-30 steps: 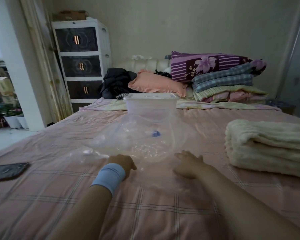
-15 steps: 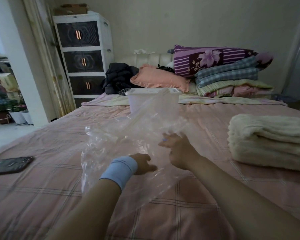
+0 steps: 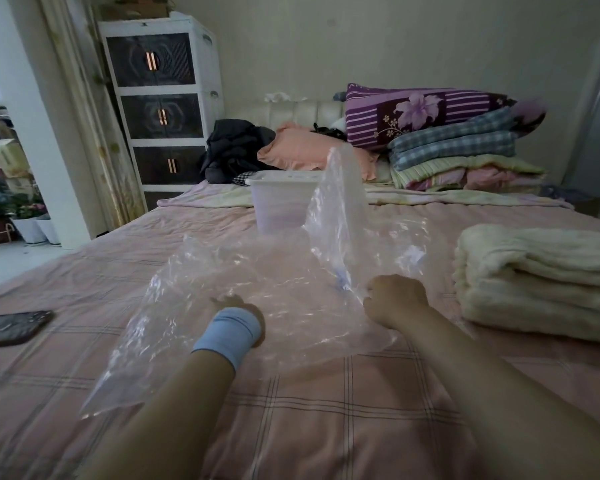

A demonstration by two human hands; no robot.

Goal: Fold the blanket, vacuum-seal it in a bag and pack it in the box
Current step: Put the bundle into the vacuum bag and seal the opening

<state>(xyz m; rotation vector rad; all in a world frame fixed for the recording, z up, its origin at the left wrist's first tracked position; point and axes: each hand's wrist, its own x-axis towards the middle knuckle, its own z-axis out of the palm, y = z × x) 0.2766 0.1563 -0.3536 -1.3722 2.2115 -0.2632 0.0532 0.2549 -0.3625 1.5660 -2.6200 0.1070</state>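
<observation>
A clear plastic vacuum bag [image 3: 257, 289] lies crumpled on the pink checked bed, one flap standing up in the middle. My right hand [image 3: 394, 299] grips the bag's edge near a small blue valve. My left hand [image 3: 234, 306], with a light blue wristband, reaches under the plastic; its fingers are hidden. The folded cream blanket [image 3: 541, 278] rests at the right of the bed. A translucent white box [image 3: 281, 202] stands behind the bag, partly covered by the raised flap.
A dark phone [image 3: 11, 327] lies at the bed's left edge. Pillows and folded quilts [image 3: 458, 147] are stacked at the headboard beside dark clothes [image 3: 232, 150]. A white drawer cabinet [image 3: 160, 109] stands at the back left.
The bag has been lifted off the bed and spread wider; a flap now stands up in front of the box. My right hand moved right, gripping the bag. My left hand went under the plastic.
</observation>
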